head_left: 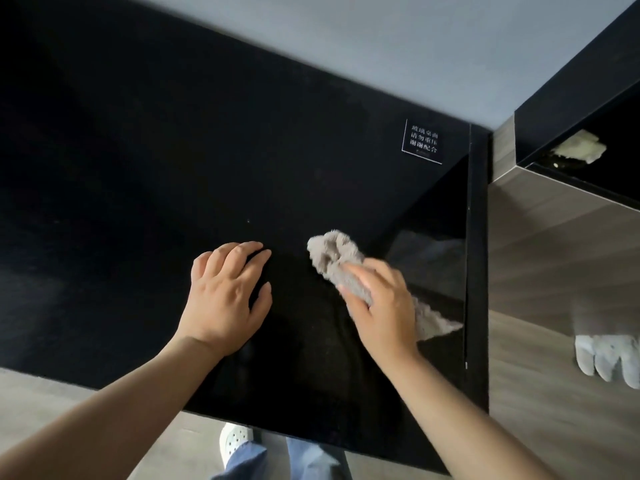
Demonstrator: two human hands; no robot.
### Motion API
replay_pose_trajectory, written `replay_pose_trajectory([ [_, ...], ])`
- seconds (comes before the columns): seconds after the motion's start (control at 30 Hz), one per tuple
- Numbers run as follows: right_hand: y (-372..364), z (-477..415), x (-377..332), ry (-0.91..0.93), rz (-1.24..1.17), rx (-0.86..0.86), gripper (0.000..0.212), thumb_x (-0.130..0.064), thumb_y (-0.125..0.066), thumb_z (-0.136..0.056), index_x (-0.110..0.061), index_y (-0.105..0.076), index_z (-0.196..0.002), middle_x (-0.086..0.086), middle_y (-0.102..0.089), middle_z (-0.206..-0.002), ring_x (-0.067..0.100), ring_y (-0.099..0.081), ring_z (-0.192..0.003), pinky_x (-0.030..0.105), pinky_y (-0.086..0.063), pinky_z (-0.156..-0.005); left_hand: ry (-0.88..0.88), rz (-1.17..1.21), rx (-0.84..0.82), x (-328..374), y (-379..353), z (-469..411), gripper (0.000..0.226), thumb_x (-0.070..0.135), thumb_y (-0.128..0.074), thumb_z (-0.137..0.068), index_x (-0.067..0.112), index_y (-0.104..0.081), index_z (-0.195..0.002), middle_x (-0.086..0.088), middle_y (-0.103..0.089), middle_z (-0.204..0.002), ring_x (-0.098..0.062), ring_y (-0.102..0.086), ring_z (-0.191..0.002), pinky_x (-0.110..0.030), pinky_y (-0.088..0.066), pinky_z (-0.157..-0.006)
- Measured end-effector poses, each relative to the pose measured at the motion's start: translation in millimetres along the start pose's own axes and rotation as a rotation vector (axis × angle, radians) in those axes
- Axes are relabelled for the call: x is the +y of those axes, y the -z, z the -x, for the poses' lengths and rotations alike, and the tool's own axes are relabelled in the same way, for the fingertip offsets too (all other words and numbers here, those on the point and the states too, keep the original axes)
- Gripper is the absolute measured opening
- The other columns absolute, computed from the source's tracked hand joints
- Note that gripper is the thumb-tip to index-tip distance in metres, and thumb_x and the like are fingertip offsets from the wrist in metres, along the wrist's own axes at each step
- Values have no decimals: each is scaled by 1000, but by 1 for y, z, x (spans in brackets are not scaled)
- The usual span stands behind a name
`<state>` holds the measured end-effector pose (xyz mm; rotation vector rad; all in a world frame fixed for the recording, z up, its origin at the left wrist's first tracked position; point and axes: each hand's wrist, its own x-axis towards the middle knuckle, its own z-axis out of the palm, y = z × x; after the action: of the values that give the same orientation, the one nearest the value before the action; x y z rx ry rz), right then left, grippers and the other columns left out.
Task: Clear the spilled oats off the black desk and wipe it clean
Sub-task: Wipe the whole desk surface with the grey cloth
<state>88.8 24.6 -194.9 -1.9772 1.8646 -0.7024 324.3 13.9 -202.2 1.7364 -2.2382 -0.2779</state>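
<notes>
Below the desk's near edge: a white shoe (235, 441) and blue jeans (304, 459) over a grey floor (52, 403); two bare forearms reach up from the bottom of the view.
Left hand (225, 292): palm down on the desk, fingers (242, 258) relaxed and slightly spread, tips touching the surface, thumb out to the side; it holds nothing.
Right hand (384, 306): just right of the left hand, apart from it. Its fingers (360, 275) are bent over a bunched cloth and hold it against the desk. The fingertips are blurred.
Cloth (329, 252): grey and fluffy. One end sticks out beyond the fingertips, the other trails from under the palm toward the desk's right side.
Desk (173, 150): black and glossy, filling most of the view. It reflects the cloth and the right hand near its right edge.
Oats: no heap visible on the desk. One tiny pale speck (248, 221) lies just beyond the left hand; too small to tell what it is.
Sticker (423, 142): a small square with white characters, near the far right corner of the desk.
Cabinet (540, 244): wood-grain side panel beside the desk's right edge. Something white (602, 358) hangs low against it.
Shelf at upper right: a pale crumpled lump (581, 148) in a dark recess; cannot tell what it is.
Wall (381, 39): plain grey, behind the desk.
</notes>
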Motion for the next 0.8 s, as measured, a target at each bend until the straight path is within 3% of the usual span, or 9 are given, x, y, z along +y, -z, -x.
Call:
replay_pose_trajectory([
  [0.1,21,27,-12,-8,-143,-114,33,-38,-60,-85,-24,-70,-112,-20,-60,-107,3,-56,-102,21,-47,-89,16,-6,-4,1,3,1,48,36,-45,-88,13,-61,-126,-1,-54,-131,-24,-45,-121,-43,-29,-102],
  [0.23,46,-9,4,-105,-124,134,28,-24,-62,-90,-23,-67,-117,-16,-58,-112,12,-55,-110,27,-45,-95,6,-6,2,-1,7,-4,49,38,-43,-88,12,-60,-127,-2,-53,-131,-25,-44,-122,-44,-29,-102],
  [0.33,36,-36,23,-274,-24,201,30,-25,-61,-90,-23,-66,-120,-6,-59,-117,22,-52,-113,34,-43,-97,-11,-8,12,-1,8,-4,50,39,-42,-89,12,-59,-127,-3,-53,-131,-26,-43,-123,-44,-29,-102],
  [0.47,9,1,4,-252,63,265,31,-21,-63,-89,-23,-66,-119,-3,-58,-114,18,-51,-106,25,-37,-88,-25,-8,35,-1,7,-7,50,39,-43,-89,12,-59,-127,-3,-52,-131,-26,-43,-123,-44,-29,-102],
  [0.67,-16,111,-46,-140,-65,77,37,-14,-69,-83,-23,-66,-119,-10,-57,-113,7,-52,-103,25,-46,-89,-47,-27,25,-5,-2,-3,49,38,-44,-88,11,-59,-126,-4,-53,-130,-28,-44,-121,-46,-32,-99],
  [0.8,19,108,-50,-152,-252,49,31,-10,-65,-88,-20,-68,-117,-12,-60,-108,10,-59,-102,30,-50,-88,-51,-36,54,-2,4,-7,48,37,-46,-88,11,-60,-125,-4,-54,-129,-29,-46,-120,-46,-32,-98],
])
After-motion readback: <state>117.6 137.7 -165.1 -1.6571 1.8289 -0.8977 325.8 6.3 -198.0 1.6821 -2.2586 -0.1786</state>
